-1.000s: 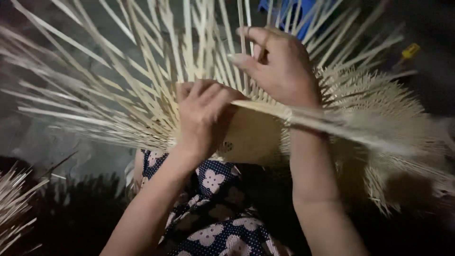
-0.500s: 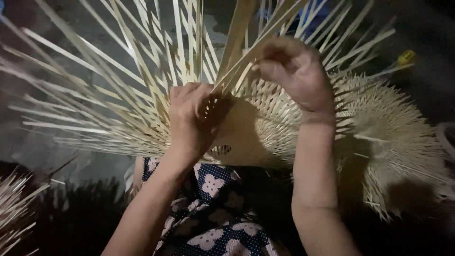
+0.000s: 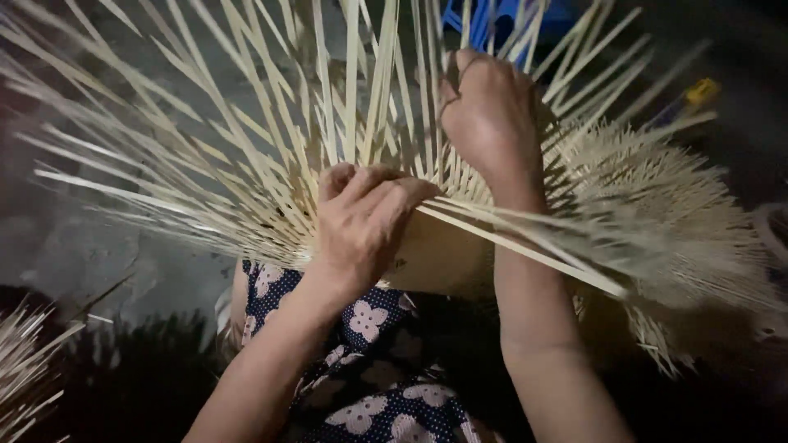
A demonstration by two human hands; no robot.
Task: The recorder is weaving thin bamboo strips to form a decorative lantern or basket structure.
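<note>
Across the lap, seen from the head camera, a half-woven bamboo basket (image 3: pixel 443 254) is held, its smooth pale woven base resting against dark fabric printed with white flowers (image 3: pixel 361 320). No package, label or sign can be made out; only a small yellow object (image 3: pixel 702 90) is glimpsed at the upper right, and something blue (image 3: pixel 501 16) is seen behind the strips at the top, both too blurred to tell apart further. Flat, thin, straw-coloured bamboo strips (image 3: pixel 205 164) are fanned outward from the base in every direction, far too many to be counted. Two hands are counted. The left hand (image 3: pixel 361 221) is laid over the rim of the weave, fingers curled and pressed down together on the strips near the centre. The right hand (image 3: pixel 492 115) is raised higher, closed into a fist among the upright strips, and several of them appear to be gripped inside it, though exactly which cannot be told. A long strip (image 3: pixel 525 250) is stretched from under the left fingers across the right forearm toward the lower right. A second, separate bundle of loose strips (image 3: pixel 25 369) is seen at the lower left edge, well apart from the basket, on dark ground.
</note>
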